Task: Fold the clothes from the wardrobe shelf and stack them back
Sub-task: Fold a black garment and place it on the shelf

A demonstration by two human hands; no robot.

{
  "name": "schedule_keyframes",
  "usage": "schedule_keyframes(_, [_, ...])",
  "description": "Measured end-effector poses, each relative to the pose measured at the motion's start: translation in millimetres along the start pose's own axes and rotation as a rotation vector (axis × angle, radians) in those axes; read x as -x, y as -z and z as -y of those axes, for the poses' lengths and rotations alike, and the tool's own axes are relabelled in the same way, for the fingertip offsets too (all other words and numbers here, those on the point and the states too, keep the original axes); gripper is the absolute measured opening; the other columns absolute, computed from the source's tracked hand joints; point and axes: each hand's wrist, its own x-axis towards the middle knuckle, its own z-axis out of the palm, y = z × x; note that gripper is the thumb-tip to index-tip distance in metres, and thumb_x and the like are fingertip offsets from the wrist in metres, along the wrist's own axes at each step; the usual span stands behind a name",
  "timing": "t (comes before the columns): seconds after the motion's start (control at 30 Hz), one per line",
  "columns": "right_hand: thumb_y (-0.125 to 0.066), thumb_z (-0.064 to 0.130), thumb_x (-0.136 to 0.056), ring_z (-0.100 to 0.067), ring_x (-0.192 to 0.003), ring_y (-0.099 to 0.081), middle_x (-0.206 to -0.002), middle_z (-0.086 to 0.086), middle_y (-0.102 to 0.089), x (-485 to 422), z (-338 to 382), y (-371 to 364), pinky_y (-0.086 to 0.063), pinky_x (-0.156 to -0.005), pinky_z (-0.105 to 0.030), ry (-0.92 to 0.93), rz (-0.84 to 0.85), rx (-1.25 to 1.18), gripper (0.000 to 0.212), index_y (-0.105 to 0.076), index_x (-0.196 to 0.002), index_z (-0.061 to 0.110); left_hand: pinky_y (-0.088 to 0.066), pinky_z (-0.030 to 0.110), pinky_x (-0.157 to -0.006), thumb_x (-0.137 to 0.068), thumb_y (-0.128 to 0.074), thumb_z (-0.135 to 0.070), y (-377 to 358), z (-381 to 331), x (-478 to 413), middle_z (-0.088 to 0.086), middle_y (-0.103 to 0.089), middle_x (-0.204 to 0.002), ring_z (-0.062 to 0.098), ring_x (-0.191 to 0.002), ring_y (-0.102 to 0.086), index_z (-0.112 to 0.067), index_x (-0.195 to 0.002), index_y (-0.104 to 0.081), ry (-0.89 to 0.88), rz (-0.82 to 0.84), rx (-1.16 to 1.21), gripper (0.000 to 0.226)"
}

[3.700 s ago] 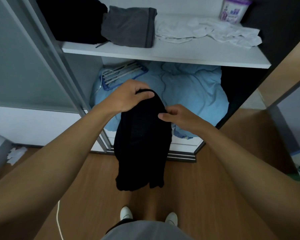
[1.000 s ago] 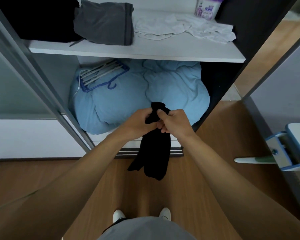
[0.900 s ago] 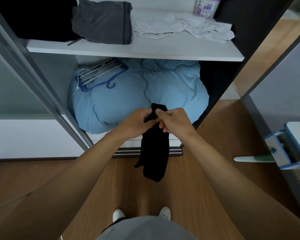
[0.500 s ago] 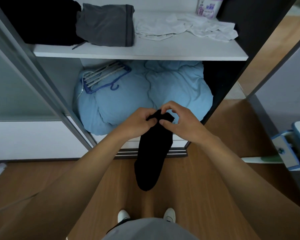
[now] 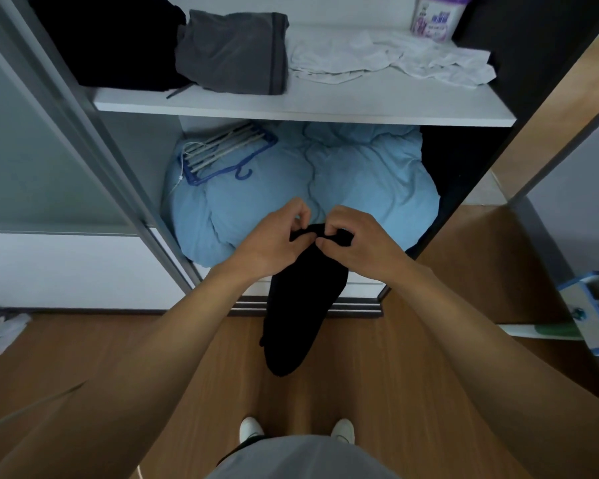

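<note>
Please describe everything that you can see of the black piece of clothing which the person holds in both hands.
The black garment looks like soft, plain, matte fabric; no print or seam shows. It is gathered into a narrow strip with a rounded lower end. It hangs straight down from its top edge, which the left hand and the right hand pinch close together. It hangs over the wooden floor, in front of the blue duvet. Only the hands visibly touch it.
</note>
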Motion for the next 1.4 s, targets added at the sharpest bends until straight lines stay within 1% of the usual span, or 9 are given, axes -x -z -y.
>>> schedule_keyframes(0.2, [-0.067, 0.015, -0.093, -0.005, -0.06, -0.041, -0.063, 0.008, -0.042, -9.9, 2.4, -2.0, -0.029, -0.059, -0.019, -0.037, -0.003, 0.054, 0.033, -0.044, -0.067, 0.017, -0.047, 0.019, -0.074, -0.091, -0.066, -0.004, 2.0, 9.7, 3.3, -0.013, -0.063, -0.077, 0.002, -0.073, -0.059, -0.018, -0.089, -0.059, -0.053, -0.087, 0.085, 0.016])
schedule_keyframes(0.37, [-0.068, 0.015, -0.09, -0.008, -0.062, -0.045, -0.065, -0.005, -0.054, -16.1, 4.8, -2.1, -0.033, -0.06, -0.024, -0.159, 0.038, -0.014, 0.028, -0.053, -0.068, 0.008, -0.047, 0.014, -0.086, -0.091, -0.067, -0.003, -1.6, 15.5, 3.4, -0.019, -0.071, -0.084, 0.001, -0.087, -0.068, -0.025, -0.089, -0.066, -0.005, -0.126, 0.246, 0.023])
schedule_keyframes(0.6, [-0.069, 0.01, -0.086, -0.005, -0.056, -0.041, -0.059, 0.004, -0.047, -16.5, 9.8, -1.8, -0.033, -0.055, -0.017, -0.164, -0.057, -0.049, 0.029, -0.051, -0.064, 0.008, -0.045, 0.021, -0.092, -0.088, -0.069, -0.007, -1.0, 25.3, 1.4, -0.003, -0.072, -0.096, 0.009, -0.093, -0.065, -0.014, -0.099, -0.072, 0.055, 0.048, 0.093, 0.013])
schedule_keyframes(0.73, [-0.069, 0.007, -0.084, -0.005, -0.054, -0.042, -0.057, 0.005, -0.046, -15.0, 18.0, -1.3, -0.033, -0.054, -0.014, -0.147, -0.122, -0.085, 0.029, -0.051, -0.063, 0.006, -0.048, 0.034, -0.083, -0.081, -0.062, -0.011, -8.5, 38.0, 2.2, 0.01, -0.067, -0.087, 0.022, -0.086, -0.064, -0.004, -0.087, -0.067, 0.103, 0.1, 0.045, 0.01])
schedule_keyframes(0.83, [-0.07, 0.006, -0.084, -0.006, -0.055, -0.045, -0.06, -0.008, -0.054, -13.7, 27.8, 1.1, -0.035, -0.055, -0.017, -0.117, -0.094, -0.091, 0.025, -0.055, -0.065, -0.001, -0.042, 0.022, -0.06, -0.07, -0.051, -0.018, -19.4, 49.3, 5.5, -0.008, -0.063, -0.063, -0.001, -0.058, -0.055, -0.023, -0.069, -0.063, 0.199, 0.151, 0.07, 0.014])
schedule_keyframes(0.93, [-0.071, 0.006, -0.085, -0.006, -0.055, -0.046, -0.06, -0.011, -0.057, -10.3, 37.0, 5.3, -0.035, -0.055, -0.016, -0.088, -0.046, -0.105, 0.026, -0.057, -0.065, -0.001, -0.031, 0.013, -0.048, -0.069, -0.048, -0.012, -29.4, 63.7, 8.0, -0.02, -0.053, -0.046, -0.002, -0.046, -0.046, -0.027, -0.053, -0.054, 0.262, 0.221, 0.035, 0.022])
schedule_keyframes(1.03, [-0.071, 0.006, -0.085, -0.006, -0.056, -0.046, -0.062, -0.015, -0.057, -8.4, 43.1, 8.6, -0.035, -0.056, -0.018, -0.07, 0.006, -0.101, 0.026, -0.056, -0.065, -0.002, -0.03, 0.011, -0.046, -0.081, -0.051, 0.012, -34.3, 88.7, 11.7, -0.02, -0.05, -0.04, 0.003, -0.046, -0.043, -0.025, -0.048, -0.045, 0.336, 0.15, 0.057, 0.05])
schedule_keyframes(1.17, [-0.072, 0.007, -0.085, -0.015, -0.061, -0.052, -0.067, -0.016, -0.059, -4.9, 37.9, 7.1, -0.041, -0.06, -0.028, -0.101, 0.077, -0.089, 0.025, -0.057, -0.068, -0.002, -0.031, 0.013, -0.05, -0.083, -0.057, 0.016, -25.9, 107.2, 17.7, -0.018, -0.049, -0.046, -0.006, -0.045, -0.043, -0.025, -0.042, -0.061, 0.442, -0.022, 0.145, 0.058])
schedule_keyframes(1.4, [-0.071, 0.008, -0.084, -0.008, -0.06, -0.046, -0.065, -0.006, -0.055, 16.4, 5.7, -0.2, -0.038, -0.06, -0.025, -0.246, 0.09, -0.021, 0.024, -0.055, -0.068, 0.004, -0.044, 0.005, -0.058, -0.081, -0.06, 0.014, 4.1, 124.9, 28.8, -0.011, -0.064, -0.064, -0.005, -0.055, -0.057, -0.017, -0.075, -0.07, 0.566, -0.265, 0.265, 0.033])
